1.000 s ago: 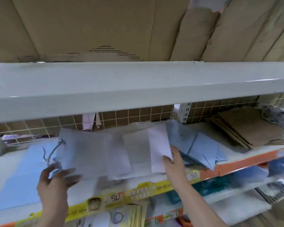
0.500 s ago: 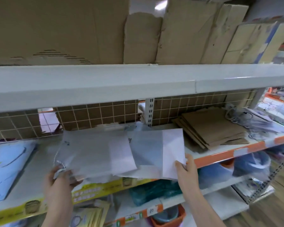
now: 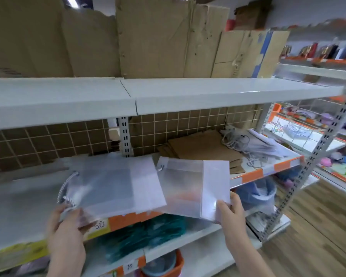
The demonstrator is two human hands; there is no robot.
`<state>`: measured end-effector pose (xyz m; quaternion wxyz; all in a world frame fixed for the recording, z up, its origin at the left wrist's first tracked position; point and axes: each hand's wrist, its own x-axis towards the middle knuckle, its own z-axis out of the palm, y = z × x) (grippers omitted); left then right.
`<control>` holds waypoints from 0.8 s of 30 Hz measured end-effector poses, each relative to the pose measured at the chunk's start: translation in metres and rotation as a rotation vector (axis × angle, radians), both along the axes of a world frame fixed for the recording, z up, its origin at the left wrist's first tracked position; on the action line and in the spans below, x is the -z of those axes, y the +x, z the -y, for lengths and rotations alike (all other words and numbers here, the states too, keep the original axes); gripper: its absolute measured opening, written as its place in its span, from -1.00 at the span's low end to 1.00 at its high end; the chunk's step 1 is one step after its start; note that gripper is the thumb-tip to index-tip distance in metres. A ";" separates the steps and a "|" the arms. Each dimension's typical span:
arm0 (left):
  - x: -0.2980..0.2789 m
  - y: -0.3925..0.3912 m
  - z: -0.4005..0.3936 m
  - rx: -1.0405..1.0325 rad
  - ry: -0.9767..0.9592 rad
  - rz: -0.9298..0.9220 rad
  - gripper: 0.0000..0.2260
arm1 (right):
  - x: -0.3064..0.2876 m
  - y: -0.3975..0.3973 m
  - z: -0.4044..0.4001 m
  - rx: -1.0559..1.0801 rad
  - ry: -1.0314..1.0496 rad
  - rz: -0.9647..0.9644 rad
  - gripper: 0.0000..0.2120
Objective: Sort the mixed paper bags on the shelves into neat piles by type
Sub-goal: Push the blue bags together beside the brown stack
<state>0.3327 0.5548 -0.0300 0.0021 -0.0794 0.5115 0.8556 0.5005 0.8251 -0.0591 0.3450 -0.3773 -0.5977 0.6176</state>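
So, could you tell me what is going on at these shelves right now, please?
A person is holding flat white paper bags in front of the middle shelf. The left hand grips the end with the twisted cord handles; the right hand pinches the opposite corner. Further right on that shelf lie a brown paper bag pile and a white bag heap.

Premises: retail shop. Evidence: white metal gondola shelving (image 3: 188, 94) with orange price-strip edges (image 3: 252, 175), handwritten price tags (image 3: 130, 267), neighbouring stocked merchandise aisles (image 3: 316, 124), wood-look floor (image 3: 318, 226).

Both forearms extend forward; left hand (image 3: 65, 226) and right hand (image 3: 231, 211) each pinch white bags (image 3: 148, 186), thumbs on top
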 end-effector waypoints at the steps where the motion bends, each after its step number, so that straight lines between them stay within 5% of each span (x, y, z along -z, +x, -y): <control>1: -0.001 0.001 -0.011 0.043 -0.001 -0.015 -0.67 | 0.001 0.005 -0.009 0.020 -0.009 0.000 -0.72; 13: -0.004 -0.005 -0.164 0.142 -0.029 0.038 -0.80 | -0.001 0.035 -0.117 0.166 -0.050 -0.009 -0.70; 19: -0.005 -0.038 -0.224 0.260 -0.082 0.024 -0.72 | -0.013 0.023 -0.167 0.209 -0.049 -0.029 -0.72; 24: 0.008 -0.069 -0.269 0.270 0.047 0.242 -0.77 | -0.009 0.020 -0.203 0.230 -0.059 -0.041 -0.72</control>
